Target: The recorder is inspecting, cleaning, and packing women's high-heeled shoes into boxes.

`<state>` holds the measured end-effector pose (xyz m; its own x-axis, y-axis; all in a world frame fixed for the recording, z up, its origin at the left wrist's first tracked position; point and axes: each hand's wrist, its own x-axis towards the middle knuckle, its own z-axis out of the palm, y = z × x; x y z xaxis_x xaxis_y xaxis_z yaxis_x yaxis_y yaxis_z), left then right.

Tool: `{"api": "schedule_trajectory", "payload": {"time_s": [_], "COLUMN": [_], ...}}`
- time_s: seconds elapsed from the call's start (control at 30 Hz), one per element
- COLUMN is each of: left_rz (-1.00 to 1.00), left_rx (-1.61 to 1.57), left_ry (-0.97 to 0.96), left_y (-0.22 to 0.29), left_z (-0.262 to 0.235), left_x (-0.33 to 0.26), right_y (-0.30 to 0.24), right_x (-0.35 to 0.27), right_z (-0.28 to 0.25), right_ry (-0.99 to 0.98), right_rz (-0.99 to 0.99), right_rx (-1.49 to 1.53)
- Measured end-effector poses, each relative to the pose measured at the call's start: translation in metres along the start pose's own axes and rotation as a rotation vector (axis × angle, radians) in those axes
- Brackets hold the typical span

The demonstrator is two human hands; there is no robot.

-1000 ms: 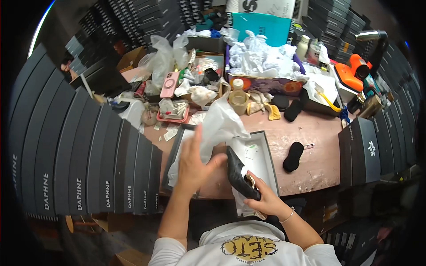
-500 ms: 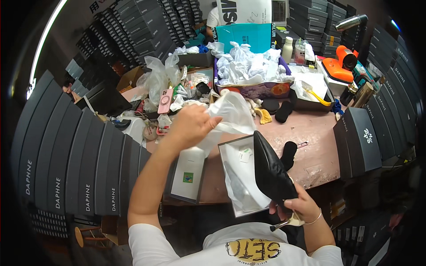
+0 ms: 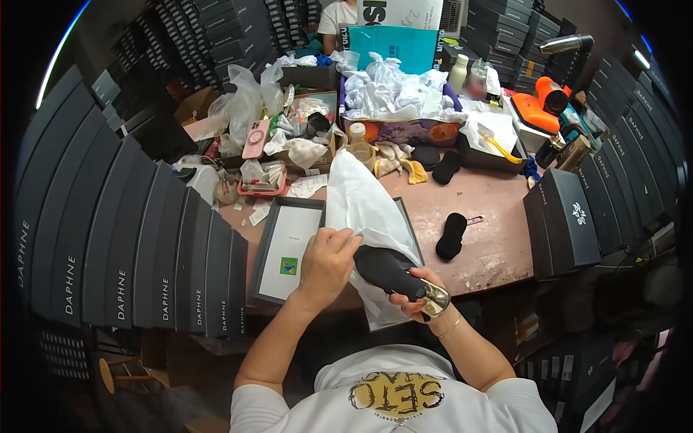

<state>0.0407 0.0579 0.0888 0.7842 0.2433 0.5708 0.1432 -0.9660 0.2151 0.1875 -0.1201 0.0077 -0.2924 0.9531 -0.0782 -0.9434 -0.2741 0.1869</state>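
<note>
My right hand grips a black high-heeled shoe by its back end, beside the shiny gold heel. The front of the shoe is hidden inside a white bag of thin, soft material. With fingers pinched together, my left hand holds the bag's edge next to the shoe. Below both lies a shoe box, largely covered by the bag, with white paper hanging at its near end. A box lid with a green square sticker rests on the table, left of the box.
Stacked dark shoe boxes flank the left side, and more boxes stand at right. A black, rounded object lies on the pink table. Behind are a carton of crumpled white paper, a pink phone and an orange device.
The shoe has turned over, sole up, and moved left, its toe now inside the white bag. My left hand has come down and nearer with the bag.
</note>
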Motion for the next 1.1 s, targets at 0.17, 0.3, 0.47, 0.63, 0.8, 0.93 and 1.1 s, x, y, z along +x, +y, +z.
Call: {"api": "schedule_trajectory", "payload": {"time_s": [0.17,0.3,0.47,0.63,0.8,0.93,1.1], "left_rz": [-0.001,0.113,0.147,0.397,0.216,-0.824,-1.071], "left_rx": [-0.236,-0.472,-0.481,-0.718,-0.904,-1.723,-1.420], "left_ry": [-0.058,0.022,0.106,-0.044,-0.174,0.110,0.463], "left_y": [0.016,0.053,0.067,0.102,0.106,0.071,0.008], "left_z": [0.000,-0.006,0.000,0.034,0.049,0.036,0.017], "left_x": [-0.004,-0.016,-0.005,-0.036,-0.064,-0.048,-0.046], "right_y": [-0.005,0.007,-0.025,-0.032,-0.034,0.006,0.068], "right_x": [0.001,0.012,0.058,0.037,0.027,0.052,0.056], "right_z": [0.001,0.033,0.005,0.017,0.015,0.002,-0.022], "right_ry": [-0.153,0.238,-0.012,0.037,0.053,0.171,0.249], "right_rz": [0.091,-0.502,-0.659,-0.675,-0.761,-0.916,-0.692], "right_rx": [0.037,-0.177,-0.378,-0.470,-0.543,-0.832,-2.197]}}
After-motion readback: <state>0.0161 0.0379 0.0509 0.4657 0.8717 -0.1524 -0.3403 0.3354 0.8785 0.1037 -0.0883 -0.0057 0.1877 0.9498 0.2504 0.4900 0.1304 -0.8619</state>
